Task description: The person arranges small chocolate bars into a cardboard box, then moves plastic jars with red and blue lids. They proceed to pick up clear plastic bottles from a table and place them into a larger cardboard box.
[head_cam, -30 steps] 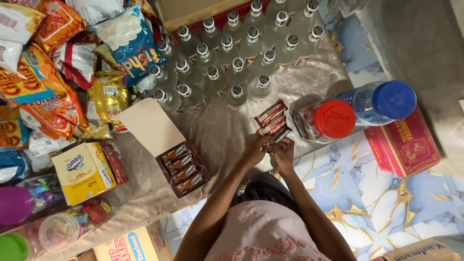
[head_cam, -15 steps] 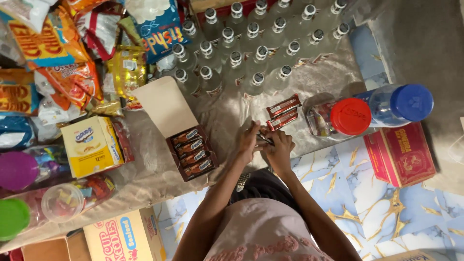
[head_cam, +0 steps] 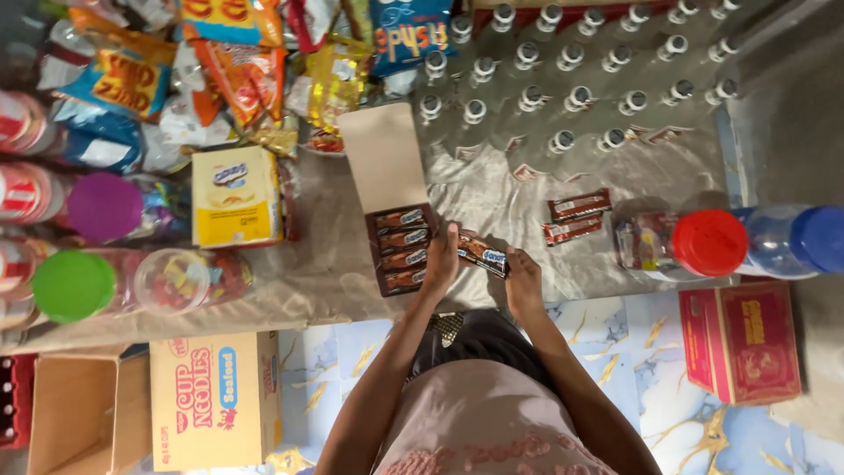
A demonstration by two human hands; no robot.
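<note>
Both hands hold one brown snack bar [head_cam: 483, 253] between them, just above the silver-covered table [head_cam: 492, 189]. The left hand [head_cam: 441, 257] has its grip closed on the bar's upper-left end, and the right hand [head_cam: 522, 280] has its grip closed on the lower-right end. The bar's long axis runs slantwise across the view, from upper left down to lower right, with its printed face turned up toward the camera. It sits just to the right of an open brown box [head_cam: 402, 249], whose flap stands open toward the far side and which holds a stack of like bars lying crosswise. The left hand is touching or nearly touching the box's right edge; which one cannot be told. Two more bars [head_cam: 576, 216] lie loose on the table farther right, near a jar with a red lid [head_cam: 709, 243]. Rows of clear capped bottles [head_cam: 563, 79] stand at the far side.
</note>
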